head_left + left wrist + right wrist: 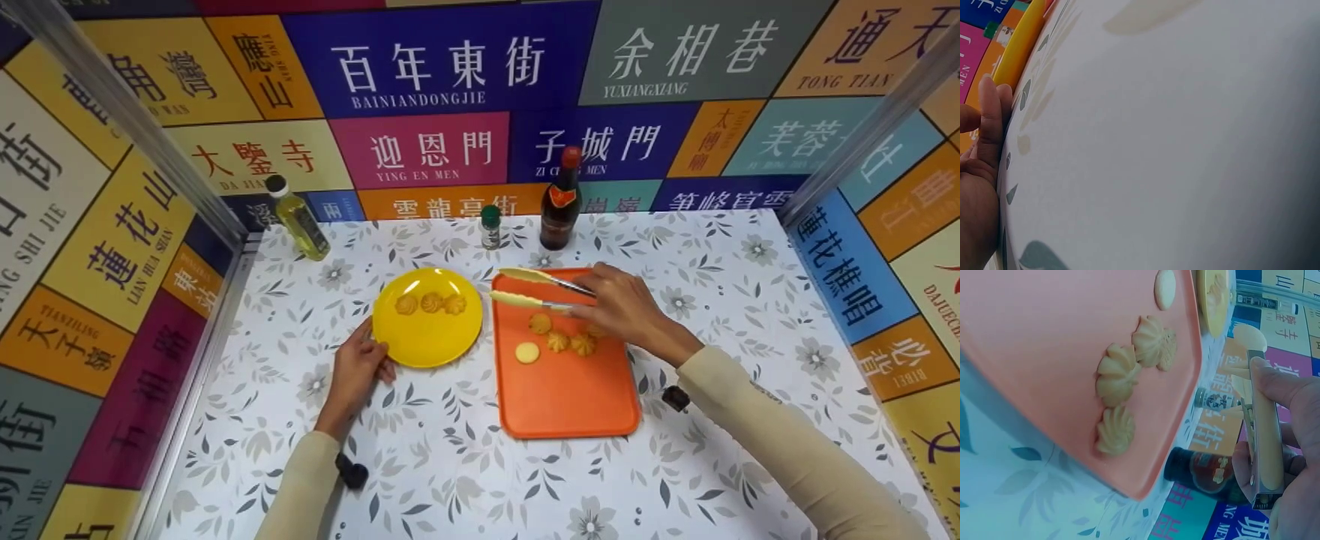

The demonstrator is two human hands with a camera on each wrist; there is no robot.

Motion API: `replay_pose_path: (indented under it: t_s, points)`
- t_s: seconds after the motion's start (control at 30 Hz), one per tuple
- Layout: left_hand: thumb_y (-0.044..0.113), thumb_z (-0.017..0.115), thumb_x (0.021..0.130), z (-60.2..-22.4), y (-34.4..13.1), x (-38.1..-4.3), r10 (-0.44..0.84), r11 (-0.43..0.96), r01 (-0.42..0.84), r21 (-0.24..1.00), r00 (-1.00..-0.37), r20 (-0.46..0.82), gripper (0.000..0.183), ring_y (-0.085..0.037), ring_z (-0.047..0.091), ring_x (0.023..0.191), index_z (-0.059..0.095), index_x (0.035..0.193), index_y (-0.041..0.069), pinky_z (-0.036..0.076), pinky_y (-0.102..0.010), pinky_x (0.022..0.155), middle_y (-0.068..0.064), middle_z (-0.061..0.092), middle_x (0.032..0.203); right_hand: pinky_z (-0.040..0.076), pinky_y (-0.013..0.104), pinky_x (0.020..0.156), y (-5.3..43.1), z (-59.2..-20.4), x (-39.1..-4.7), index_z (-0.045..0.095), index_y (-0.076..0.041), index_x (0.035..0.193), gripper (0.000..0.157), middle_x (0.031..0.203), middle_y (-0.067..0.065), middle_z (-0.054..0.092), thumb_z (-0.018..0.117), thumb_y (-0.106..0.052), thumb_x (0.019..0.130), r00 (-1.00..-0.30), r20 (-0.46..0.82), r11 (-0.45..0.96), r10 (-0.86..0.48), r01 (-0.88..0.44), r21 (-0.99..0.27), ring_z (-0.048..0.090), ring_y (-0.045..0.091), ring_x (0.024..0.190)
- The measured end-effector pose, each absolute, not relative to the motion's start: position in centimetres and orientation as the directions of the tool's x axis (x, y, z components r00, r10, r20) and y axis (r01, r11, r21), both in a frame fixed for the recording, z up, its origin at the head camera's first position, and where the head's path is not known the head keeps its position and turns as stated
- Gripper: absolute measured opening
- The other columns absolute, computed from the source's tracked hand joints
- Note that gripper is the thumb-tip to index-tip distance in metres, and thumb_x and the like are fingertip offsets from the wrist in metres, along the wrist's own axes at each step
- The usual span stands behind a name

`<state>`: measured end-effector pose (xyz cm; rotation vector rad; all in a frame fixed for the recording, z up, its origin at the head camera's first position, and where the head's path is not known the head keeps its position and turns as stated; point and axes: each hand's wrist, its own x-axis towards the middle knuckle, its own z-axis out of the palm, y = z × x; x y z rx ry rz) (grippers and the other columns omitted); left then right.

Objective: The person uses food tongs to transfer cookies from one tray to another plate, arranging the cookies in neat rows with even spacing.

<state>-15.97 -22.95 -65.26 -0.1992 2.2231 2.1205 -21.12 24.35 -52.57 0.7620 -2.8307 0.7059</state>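
Note:
My right hand [622,304] grips metal tongs [1266,433] with cream tips. The tips stand apart above the far part of the orange tray [566,401], with nothing between them in the head view. Below lie several swirl-shaped cookies [557,341], one partly hidden by the hand, and a pale round cookie [527,352]. My left hand [356,375] holds the near left rim of a yellow plate [427,349], thumb at the edge. Three swirl-shaped cookies [431,302] sit in a row on that plate. The left wrist view shows mostly tablecloth, with the fingers [989,112] beside the plate.
At the back stand a dark bottle with a red cap [559,210], a small green-capped jar [490,229] and, further left, an oil bottle [300,221]. Printed panels [442,60] wall in the back and sides. A floral cloth [450,480] covers the table.

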Motion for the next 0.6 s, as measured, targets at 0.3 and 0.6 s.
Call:
replay_pose_path:
  t_s: [0.3,0.6]
  points:
    - [0.009,0.064,0.11,-65.1,-22.8,-15.9,-0.057,0.057,-0.146,0.988,-0.988,-0.143,0.068,-0.027,0.067,0.057,0.038,0.172,0.009,0.062,-0.035,0.053,-0.026,0.071,0.08,0.056,0.048,0.069,26.2,-52.7,-20.0,0.081,-0.002,0.122,0.047,0.098,0.013,0.066,0.095,-0.032,0.089,-0.869,0.26,0.774,-0.421,-0.494,-0.395,0.063,0.029,0.081]
    - [0.011,0.064,0.11,-65.0,-22.8,-15.9,-0.059,0.085,-0.15,0.985,-0.988,-0.145,0.067,-0.029,0.066,0.057,0.039,0.172,0.012,0.062,-0.036,0.053,-0.026,0.071,0.081,0.048,0.041,0.064,27.9,-53.1,-18.8,0.083,-0.001,0.117,0.049,0.09,0.011,0.064,0.099,-0.031,0.083,-0.868,0.3,0.778,-0.396,-0.491,-0.392,0.058,0.025,0.075]
